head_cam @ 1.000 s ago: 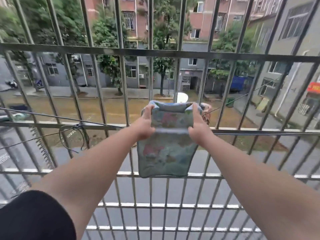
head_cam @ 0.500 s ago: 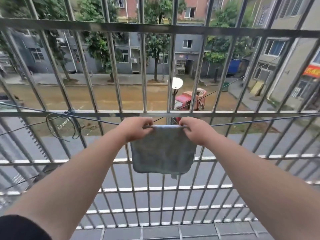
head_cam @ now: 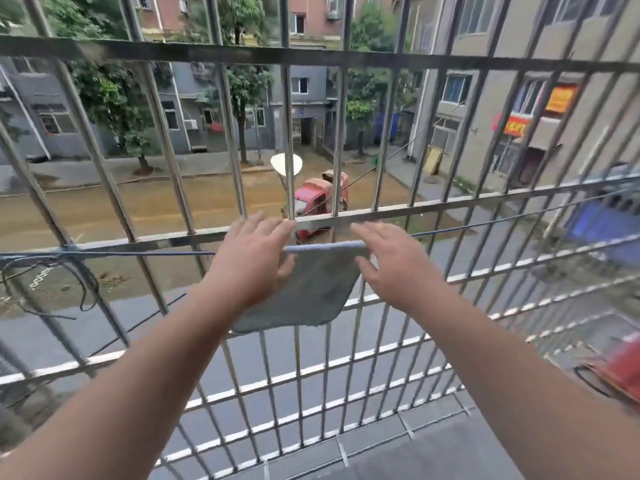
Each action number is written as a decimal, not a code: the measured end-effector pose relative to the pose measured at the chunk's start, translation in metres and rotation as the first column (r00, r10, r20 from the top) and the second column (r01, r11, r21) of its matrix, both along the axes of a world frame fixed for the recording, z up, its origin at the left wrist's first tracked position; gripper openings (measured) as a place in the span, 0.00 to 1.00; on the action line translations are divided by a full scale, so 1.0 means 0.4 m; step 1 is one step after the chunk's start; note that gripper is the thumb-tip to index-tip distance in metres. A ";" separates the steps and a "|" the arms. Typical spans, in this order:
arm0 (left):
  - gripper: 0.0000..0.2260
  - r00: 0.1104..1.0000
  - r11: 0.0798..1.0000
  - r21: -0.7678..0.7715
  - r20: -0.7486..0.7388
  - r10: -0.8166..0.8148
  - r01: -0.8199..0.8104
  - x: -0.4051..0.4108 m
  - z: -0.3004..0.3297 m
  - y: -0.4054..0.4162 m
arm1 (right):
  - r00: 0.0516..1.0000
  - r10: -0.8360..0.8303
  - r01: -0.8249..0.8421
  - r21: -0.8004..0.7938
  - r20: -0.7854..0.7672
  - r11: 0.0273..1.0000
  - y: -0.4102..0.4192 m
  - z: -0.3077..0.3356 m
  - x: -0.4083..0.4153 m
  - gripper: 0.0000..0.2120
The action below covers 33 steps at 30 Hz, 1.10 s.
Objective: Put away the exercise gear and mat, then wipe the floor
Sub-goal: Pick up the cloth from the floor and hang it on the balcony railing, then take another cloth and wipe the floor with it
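Note:
A grey-blue cleaning cloth [head_cam: 311,289] hangs folded over a thin blue line [head_cam: 138,254] strung just inside the metal window grille. My left hand [head_cam: 252,261] is at the cloth's left top corner, fingers spread and relaxed, covering part of that edge. My right hand [head_cam: 388,261] hovers at the right top corner with straight fingers, its thumb near the cloth's edge. Neither hand grips the cloth. No exercise gear or mat is in view.
The steel grille [head_cam: 346,216] of upright and cross bars closes off the window ahead. A tiled sill [head_cam: 433,445] runs along the bottom right. A red object [head_cam: 620,372] lies at the right edge. A street with a red vehicle [head_cam: 315,202] lies below.
Both hands held the cloth up, then laid it over the line while pinching its top edge. Now their fingers have straightened and let go; the cloth hangs by itself. The view tilted.

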State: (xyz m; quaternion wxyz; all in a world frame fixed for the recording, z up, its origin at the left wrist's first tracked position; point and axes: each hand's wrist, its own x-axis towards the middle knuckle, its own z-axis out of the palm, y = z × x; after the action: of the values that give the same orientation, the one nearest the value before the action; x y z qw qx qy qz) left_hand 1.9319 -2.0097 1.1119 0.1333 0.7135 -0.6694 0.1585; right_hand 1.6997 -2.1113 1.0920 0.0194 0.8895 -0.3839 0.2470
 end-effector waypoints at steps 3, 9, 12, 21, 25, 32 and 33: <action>0.28 0.987 0.987 -0.022 -0.045 -0.157 0.156 -0.084 -0.020 0.025 | 0.986 -0.168 0.166 0.094 0.017 0.982 0.099 -0.036 -0.099 0.29; 0.28 0.889 0.886 0.099 -0.132 -0.439 0.452 -0.278 -0.142 0.007 | 0.843 -0.528 0.533 0.276 -0.099 0.800 0.328 -0.161 -0.358 0.31; 0.28 0.831 0.824 0.142 -0.199 -0.519 0.549 -0.422 -0.193 0.009 | 0.733 -0.669 0.668 0.314 -0.121 0.675 0.449 -0.209 -0.501 0.33; 0.32 0.533 0.485 0.253 -0.173 -0.828 0.837 -0.891 -0.304 0.167 | 0.387 -0.920 0.876 0.336 -0.064 0.345 0.843 -0.291 -0.824 0.32; 0.32 0.402 0.344 0.292 -0.169 -0.900 0.893 -1.101 -0.333 0.279 | 0.206 -0.977 0.922 0.346 -0.061 0.173 1.033 -0.316 -0.954 0.31; 0.35 0.212 0.145 0.324 -0.182 -0.960 0.935 -1.545 -0.380 0.542 | -0.023 -1.000 0.946 0.324 -0.011 -0.025 1.409 -0.369 -1.258 0.32; 0.34 0.186 0.115 0.327 -0.195 -0.963 0.938 -1.613 -0.390 0.592 | -0.062 -0.998 0.944 0.325 -0.022 -0.066 1.471 -0.374 -1.306 0.33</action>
State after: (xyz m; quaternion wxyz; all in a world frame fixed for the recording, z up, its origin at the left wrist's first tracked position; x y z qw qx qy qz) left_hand 1.2865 -1.7731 0.9559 0.0423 0.1260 -0.9886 -0.0714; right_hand 1.1772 -1.5227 0.9424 0.0404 0.2977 -0.9313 0.2062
